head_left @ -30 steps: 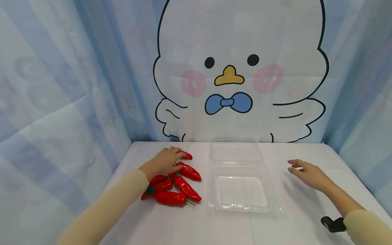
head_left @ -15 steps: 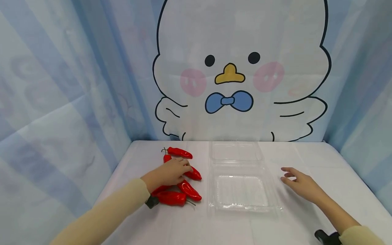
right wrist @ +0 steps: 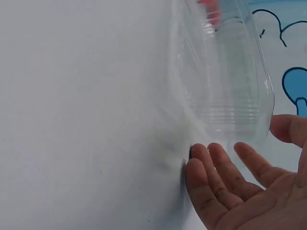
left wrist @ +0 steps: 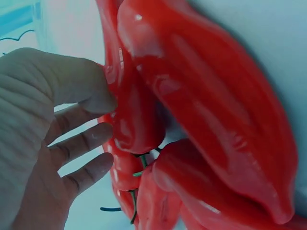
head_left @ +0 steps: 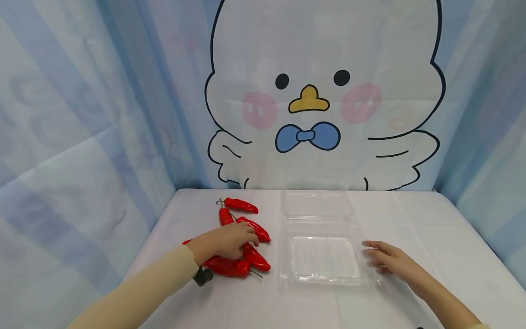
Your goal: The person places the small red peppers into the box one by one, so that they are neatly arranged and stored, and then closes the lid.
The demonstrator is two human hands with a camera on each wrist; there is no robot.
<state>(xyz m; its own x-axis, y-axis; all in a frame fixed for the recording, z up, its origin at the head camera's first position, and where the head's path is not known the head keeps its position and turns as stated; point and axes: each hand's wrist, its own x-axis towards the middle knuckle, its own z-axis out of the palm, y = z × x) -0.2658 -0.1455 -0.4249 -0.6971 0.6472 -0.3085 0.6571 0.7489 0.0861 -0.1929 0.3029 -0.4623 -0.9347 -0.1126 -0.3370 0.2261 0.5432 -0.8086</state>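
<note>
My left hand (head_left: 223, 240) hovers over several glossy red chili peppers on the left of the white table, covering part of the pile. In the left wrist view its fingertips and thumb lie right beside a red chili pepper (left wrist: 139, 115), not curled around it. A larger red pepper (left wrist: 206, 100) shows in front. My right hand (head_left: 390, 262) has its fingers loosely extended at the right edge of a clear plastic clamshell box (head_left: 324, 256). In the right wrist view, thumb and fingers (right wrist: 230, 172) are spread around the near corner of the box.
The clamshell lies unfolded, with its lid half (head_left: 316, 204) toward the back. One pepper (head_left: 241, 205) lies apart at the far end of the pile. A curtain with a cartoon bird (head_left: 320, 169) hangs behind the white table (head_left: 304, 306).
My left hand has moved from the far peppers toward the nearer ones, uncovering the far ones. My right hand has come left and nearer, up to the edge of the box.
</note>
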